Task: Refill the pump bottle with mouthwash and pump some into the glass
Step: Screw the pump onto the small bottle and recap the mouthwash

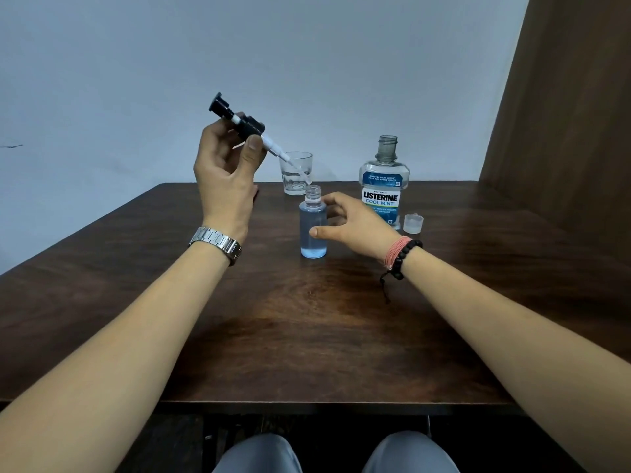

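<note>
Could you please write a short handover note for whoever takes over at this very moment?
Left hand holds the pump head tilted, tube tip just above the small bottle's neck.
Right hand is open around the small bottle; grip unclear.
The small bottle stands filled with blue liquid. The mouthwash bottle is uncapped, its cap beside it. The glass stands behind.
Left: insert and screw on the pump, pump into the glass.
</note>
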